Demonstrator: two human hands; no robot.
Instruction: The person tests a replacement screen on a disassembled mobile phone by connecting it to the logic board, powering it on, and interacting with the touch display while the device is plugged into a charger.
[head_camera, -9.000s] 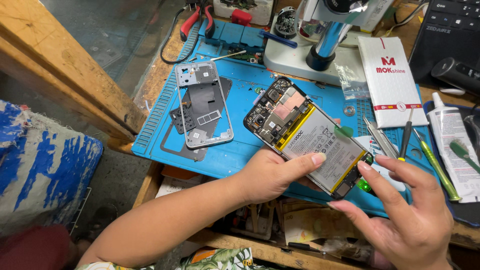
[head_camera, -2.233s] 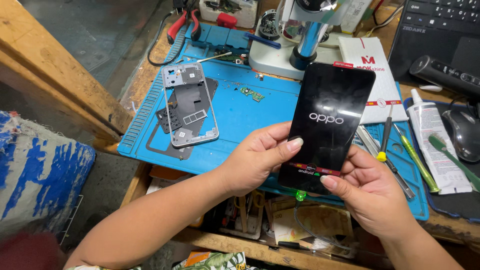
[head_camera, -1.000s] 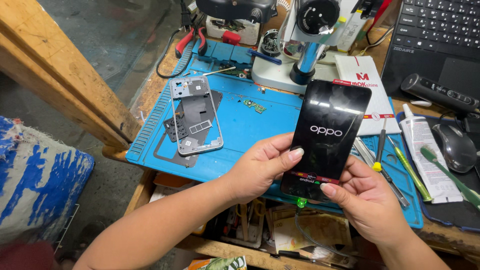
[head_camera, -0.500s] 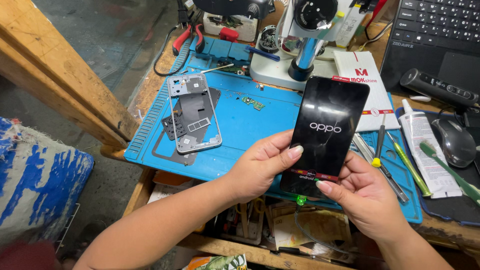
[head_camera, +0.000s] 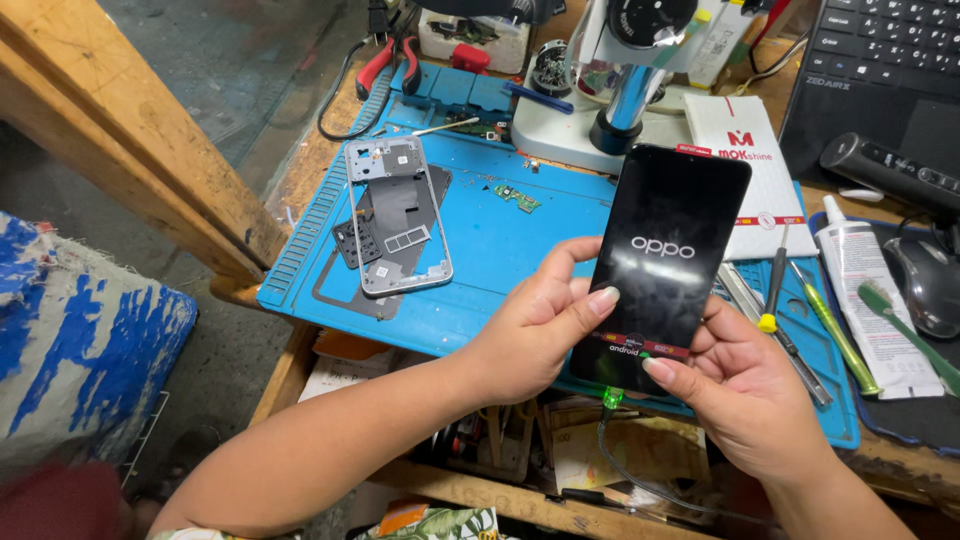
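Two bare hands hold one black smartphone (head_camera: 668, 262) upright above a blue work mat (head_camera: 480, 240), its dark screen lit with a white logo. The left hand (head_camera: 535, 325) makes its grip along the phone's left edge, thumb across the lower screen and fingers curled behind. The right hand (head_camera: 735, 385) makes its grip at the bottom corner, thumb on the lower edge of the glass, palm cupping from below. One cable with a glowing green plug (head_camera: 611, 398) enters the phone's bottom just beneath both grips and trails down toward the clutter below the surface. To the left of the grip, well apart, one grey phone frame (head_camera: 400, 215) lies flat on the mat over a dark back cover. Between it and the held phone lies one small green circuit board (head_camera: 515, 197). Beyond the grip, farther from the person, stands one microscope (head_camera: 625, 80) on a white base. At the mat's far edge are moulded blue compartments (head_camera: 455, 90); what is in them cannot be made out. Red-handled pliers (head_camera: 385, 65) lie just left of them. To the right of the grip lie one white box (head_camera: 745, 170), a yellow-tipped screwdriver (head_camera: 772, 285), a green tool (head_camera: 835, 330), one white tube (head_camera: 865, 300), a dark mouse (head_camera: 925, 285) and a black keyboard (head_camera: 880, 60).
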